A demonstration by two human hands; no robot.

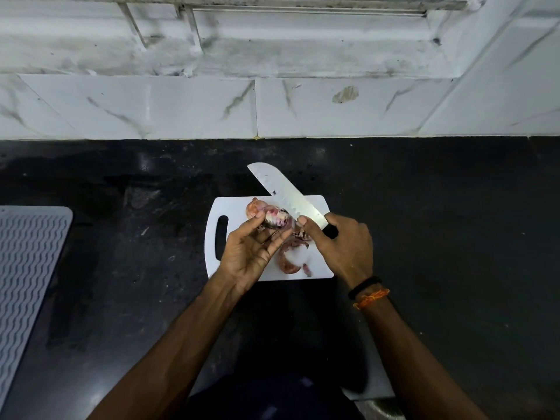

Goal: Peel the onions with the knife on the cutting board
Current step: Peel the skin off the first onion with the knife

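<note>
A white cutting board (315, 204) with a handle slot lies on the black counter. Above it my left hand (251, 253) grips a partly peeled onion (274, 219), its pale pink flesh showing between my fingers. My right hand (342, 247) grips the dark handle of a broad knife (281, 189), thumb against the blade near the onion. The blade points up and to the left, past the board's far edge. A second onion (253, 209) lies on the board behind my left fingers. Loose onion skins (292, 259) lie on the board below the hands.
The black counter (439, 207) runs to a white marble-patterned tiled wall (181, 107) at the back. A grey ribbed mat (27, 268) lies at the left edge. A window ledge with a rail sits above the tiles.
</note>
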